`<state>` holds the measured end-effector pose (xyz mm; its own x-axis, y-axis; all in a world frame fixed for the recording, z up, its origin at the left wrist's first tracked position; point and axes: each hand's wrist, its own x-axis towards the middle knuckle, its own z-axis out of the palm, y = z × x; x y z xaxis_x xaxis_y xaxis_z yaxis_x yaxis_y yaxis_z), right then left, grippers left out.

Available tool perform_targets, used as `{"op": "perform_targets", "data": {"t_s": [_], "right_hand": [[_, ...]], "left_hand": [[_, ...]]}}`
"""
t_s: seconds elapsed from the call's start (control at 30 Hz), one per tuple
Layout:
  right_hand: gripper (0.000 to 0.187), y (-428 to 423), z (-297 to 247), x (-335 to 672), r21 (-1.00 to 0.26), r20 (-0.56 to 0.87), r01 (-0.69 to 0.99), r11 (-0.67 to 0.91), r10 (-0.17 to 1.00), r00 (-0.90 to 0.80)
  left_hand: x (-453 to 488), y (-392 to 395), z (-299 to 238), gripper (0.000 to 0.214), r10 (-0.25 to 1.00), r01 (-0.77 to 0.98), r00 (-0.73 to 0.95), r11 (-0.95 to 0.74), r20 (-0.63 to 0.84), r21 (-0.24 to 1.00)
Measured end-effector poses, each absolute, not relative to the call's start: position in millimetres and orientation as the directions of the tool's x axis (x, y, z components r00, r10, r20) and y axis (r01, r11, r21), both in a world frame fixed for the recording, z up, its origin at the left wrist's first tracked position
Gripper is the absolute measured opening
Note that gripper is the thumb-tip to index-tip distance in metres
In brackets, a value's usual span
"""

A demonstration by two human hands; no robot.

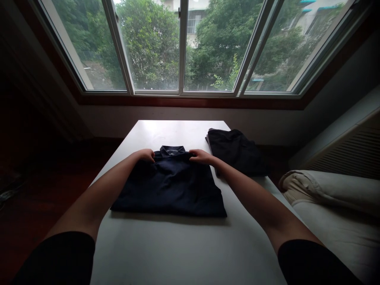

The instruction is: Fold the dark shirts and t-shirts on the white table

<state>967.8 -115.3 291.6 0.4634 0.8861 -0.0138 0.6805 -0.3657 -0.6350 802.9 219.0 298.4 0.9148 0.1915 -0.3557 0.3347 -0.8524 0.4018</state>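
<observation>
A dark navy collared shirt [175, 186] lies folded on the white table [184, 249], its collar pointing toward the window. My left hand [146, 155] pinches the fabric at the far edge, just left of the collar. On the collar's other side, my right hand [201, 156] has its fingers closed on the same edge. The lower part of the shirt spreads flat toward me, with a few creases in the cloth. Part of each hand's grip is hidden by the fingers and fabric.
A stack of folded dark clothes [236, 152] sits at the table's far right, close to my right forearm. Right of the table is a pale cushioned seat [341, 221]. Behind the table are a wall and a wide window [181, 47]. The floor [38, 209] is dark red wood.
</observation>
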Motion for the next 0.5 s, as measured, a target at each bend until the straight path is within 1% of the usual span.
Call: {"op": "perform_targets", "data": {"t_s": [0.07,0.17,0.23,0.3,0.37,0.43,0.5], "right_hand": [[0.038,-121,294,969,-0.675,0.015,0.667,-0.317,0.897,0.441],[0.036,-126,299,971,-0.702,-0.029,0.645,-0.302,0.917,0.398],[0.037,-129,301,974,-0.699,-0.083,0.631,-0.336,0.915,0.395],[0.039,-130,300,976,-0.667,-0.152,0.631,-0.396,0.901,0.405],[0.037,-131,298,976,-0.645,-0.189,0.637,-0.422,0.896,0.402],[0.034,-131,296,972,-0.674,-0.174,0.622,-0.398,0.905,0.389],[0.036,-132,297,965,-0.727,-0.135,0.589,-0.352,0.915,0.380]], "left_hand": [[800,220,305,0.028,0.173,0.310,0.929,-0.848,-0.327,0.430],[793,220,314,0.036,0.136,0.282,0.943,-0.813,-0.304,0.510],[787,219,318,0.043,0.082,0.257,0.951,-0.745,-0.299,0.615],[781,216,320,0.047,0.008,0.230,0.955,-0.654,-0.297,0.721],[777,213,320,0.047,-0.058,0.204,0.955,-0.581,-0.290,0.788],[775,212,319,0.048,-0.086,0.194,0.955,-0.539,-0.282,0.820],[774,212,319,0.050,-0.078,0.199,0.958,-0.514,-0.276,0.835]]}}
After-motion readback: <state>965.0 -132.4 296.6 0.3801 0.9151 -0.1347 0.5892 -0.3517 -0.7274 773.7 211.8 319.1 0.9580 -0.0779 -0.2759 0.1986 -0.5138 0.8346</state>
